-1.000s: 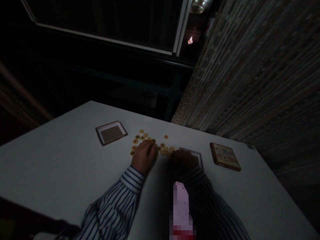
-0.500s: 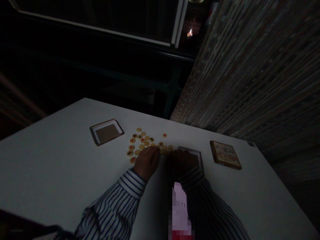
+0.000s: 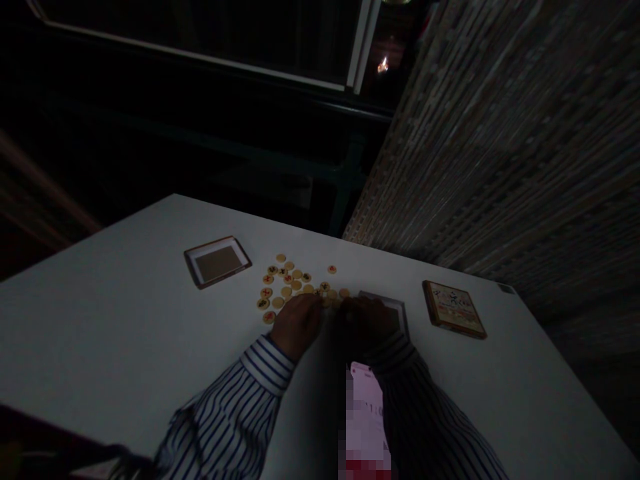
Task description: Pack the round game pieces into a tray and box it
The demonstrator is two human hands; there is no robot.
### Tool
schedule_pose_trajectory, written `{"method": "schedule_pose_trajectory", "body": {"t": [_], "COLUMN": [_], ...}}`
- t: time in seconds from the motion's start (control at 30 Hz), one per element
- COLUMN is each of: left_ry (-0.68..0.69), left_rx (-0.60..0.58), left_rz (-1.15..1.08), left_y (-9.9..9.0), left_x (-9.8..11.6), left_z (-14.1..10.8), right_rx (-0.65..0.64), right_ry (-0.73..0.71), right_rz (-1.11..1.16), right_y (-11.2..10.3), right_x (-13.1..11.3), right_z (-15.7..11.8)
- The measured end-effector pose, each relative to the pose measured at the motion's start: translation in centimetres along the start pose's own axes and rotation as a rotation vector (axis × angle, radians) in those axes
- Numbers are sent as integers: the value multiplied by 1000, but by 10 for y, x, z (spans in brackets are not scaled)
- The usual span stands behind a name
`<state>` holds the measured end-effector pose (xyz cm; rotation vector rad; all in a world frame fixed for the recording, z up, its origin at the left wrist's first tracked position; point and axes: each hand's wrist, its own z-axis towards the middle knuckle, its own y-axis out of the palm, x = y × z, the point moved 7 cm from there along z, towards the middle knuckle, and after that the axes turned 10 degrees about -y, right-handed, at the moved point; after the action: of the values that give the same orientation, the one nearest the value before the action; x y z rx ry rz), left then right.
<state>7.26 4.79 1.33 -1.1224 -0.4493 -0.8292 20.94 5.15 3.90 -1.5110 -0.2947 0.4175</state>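
Observation:
Round wooden pieces (image 3: 286,291), some with red or black characters, lie loosely on the white table (image 3: 150,300). My left hand (image 3: 299,325) is at their near side, its fingers curled and their tips hidden. To its right, my right hand (image 3: 367,323) is dark and hard to make out, by the right end of the pieces. It covers part of a grey open tray (image 3: 403,317). Whether either hand holds a piece cannot be seen. One piece with a red mark (image 3: 332,269) lies apart behind the others.
An open box lid (image 3: 217,263) rests at the left. A closed box with a printed cover (image 3: 454,309) lies at the right. A lit phone (image 3: 366,413) is between my forearms. A string curtain (image 3: 475,153) hangs behind the table's right side.
The whole view has shifted slightly, and more of the phone screen shows. Both hands remain in nearly the same place by the pieces.

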Motion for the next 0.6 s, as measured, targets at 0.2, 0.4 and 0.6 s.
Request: {"method": "schedule_pose_trajectory", "body": {"t": [0.2, 0.4, 0.6], "left_ry": [49, 128, 177], "left_rx": [-74, -70, 7], "left_rz": [3, 24, 28], "left_y": [6, 6, 0], "left_x": [4, 11, 18], "left_z": [-2, -5, -5], "right_rx": [155, 241, 180], "right_ry": [-74, -185, -168], "right_rz": [452, 724, 921], "right_y": [0, -1, -1], "right_x": [9, 8, 0], "right_z": [2, 4, 5]}}
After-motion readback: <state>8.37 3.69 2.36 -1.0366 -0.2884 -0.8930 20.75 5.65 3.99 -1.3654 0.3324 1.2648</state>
